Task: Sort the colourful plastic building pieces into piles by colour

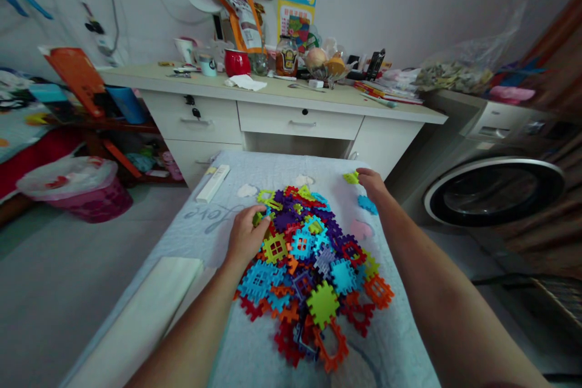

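Note:
A heap of coloured plastic interlocking tiles (309,267) lies on a light blue cloth-covered table (218,224). My left hand (245,235) rests at the heap's left edge, fingers curled round a green tile (258,217). My right hand (371,185) reaches to the far right of the table, fingers closed on a yellow-green tile (351,178). A loose blue tile (367,204) lies just beside my right wrist, and a pink one (361,229) lies nearer the heap.
A white box (213,183) lies at the table's far left, and a white folded sheet (150,309) at its near left. Behind stands a cluttered desk (291,115) with drawers. A washing machine (495,188) is on the right, a pink bin (77,188) on the left.

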Demonstrator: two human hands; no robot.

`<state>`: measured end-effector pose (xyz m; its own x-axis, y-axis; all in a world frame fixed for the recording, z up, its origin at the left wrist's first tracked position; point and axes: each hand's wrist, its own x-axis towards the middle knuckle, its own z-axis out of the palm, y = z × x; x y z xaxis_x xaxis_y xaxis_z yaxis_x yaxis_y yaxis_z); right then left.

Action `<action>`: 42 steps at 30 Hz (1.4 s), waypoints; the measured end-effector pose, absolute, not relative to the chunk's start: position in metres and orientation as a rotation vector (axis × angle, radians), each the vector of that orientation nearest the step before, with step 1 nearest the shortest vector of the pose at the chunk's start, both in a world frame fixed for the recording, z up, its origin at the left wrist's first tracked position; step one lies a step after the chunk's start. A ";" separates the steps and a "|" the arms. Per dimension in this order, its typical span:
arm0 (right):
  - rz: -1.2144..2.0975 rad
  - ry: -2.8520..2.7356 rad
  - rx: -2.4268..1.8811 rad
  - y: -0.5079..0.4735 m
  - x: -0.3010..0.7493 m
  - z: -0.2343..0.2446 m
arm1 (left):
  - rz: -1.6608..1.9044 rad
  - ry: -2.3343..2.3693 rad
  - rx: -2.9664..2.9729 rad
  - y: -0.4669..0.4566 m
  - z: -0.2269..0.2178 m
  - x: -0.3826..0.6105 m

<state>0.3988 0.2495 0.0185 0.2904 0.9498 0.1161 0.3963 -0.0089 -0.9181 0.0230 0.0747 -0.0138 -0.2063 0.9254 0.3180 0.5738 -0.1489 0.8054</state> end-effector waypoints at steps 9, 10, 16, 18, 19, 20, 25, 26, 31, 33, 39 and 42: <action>1.066 -1.906 -1.382 0.201 0.324 0.036 | 1.319 1.751 1.686 0.074 -0.016 0.023; 1.060 -1.984 -1.405 0.196 0.316 0.039 | 1.315 1.752 1.683 0.074 -0.015 0.023; 0.728 -2.234 -1.617 0.181 0.295 0.045 | 1.297 1.748 1.682 0.074 -0.014 0.023; 0.664 -2.238 -1.645 0.180 0.295 0.041 | 1.292 1.749 1.688 0.074 -0.014 0.023; 0.648 -2.232 -1.656 0.180 0.296 0.039 | 1.287 1.748 1.690 0.074 -0.014 0.023; 0.631 -2.223 -1.668 0.180 0.297 0.037 | 1.283 1.749 1.690 0.074 -0.014 0.023; 0.593 -2.106 -1.780 0.174 0.302 0.032 | 1.277 1.744 1.686 0.074 -0.012 0.023; 0.637 -2.056 -1.796 0.172 0.303 0.032 | 1.279 1.742 1.685 0.074 -0.012 0.023; 0.744 -1.917 -1.763 0.162 0.307 0.033 | 1.282 1.750 1.689 0.074 -0.014 0.023; 0.648 -1.968 -1.741 0.159 0.307 0.033 | 1.285 1.748 1.693 0.074 -0.016 0.022; 0.396 -1.837 -1.754 0.154 0.328 0.042 | 1.295 1.735 1.721 0.076 -0.020 0.021; 0.325 -1.699 -1.810 0.148 0.360 0.050 | 1.296 1.742 1.722 0.076 -0.021 0.021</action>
<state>0.3596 0.1483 0.0498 0.1395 0.9620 0.2348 0.8073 0.0268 -0.5896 0.0212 0.0764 -0.0210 -0.1858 0.9241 0.3338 0.5854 -0.1688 0.7930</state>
